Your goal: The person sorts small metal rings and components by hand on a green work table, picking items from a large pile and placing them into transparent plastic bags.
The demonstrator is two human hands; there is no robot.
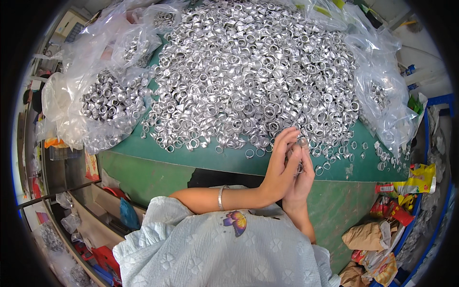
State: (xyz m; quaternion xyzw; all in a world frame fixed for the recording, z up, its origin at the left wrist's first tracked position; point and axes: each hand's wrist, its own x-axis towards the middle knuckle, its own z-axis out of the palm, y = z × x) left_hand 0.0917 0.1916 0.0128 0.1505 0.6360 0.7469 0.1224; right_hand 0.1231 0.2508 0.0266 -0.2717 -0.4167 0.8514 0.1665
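A broad heap of silver-coloured metal rings (253, 71) covers most of the green tabletop (220, 160). At the heap's near right edge, my left hand (279, 170) and my right hand (303, 184) are brought together, fingers bent and pointing away from me. Between the palms and fingers some silver rings (300, 168) show; how many they hold is hidden. A ring also shows by the fingertips. My left wrist wears a metal bangle (220, 197). Loose rings (327, 165) lie on the table just right of my hands.
Clear plastic bags of rings stand left (110, 105) and right (382, 91) of the heap. Left, below the table, are open drawers (95, 210). Right, a blue-framed rack (432, 210) stands beside a paper bag (366, 237) and colourful packets (416, 179).
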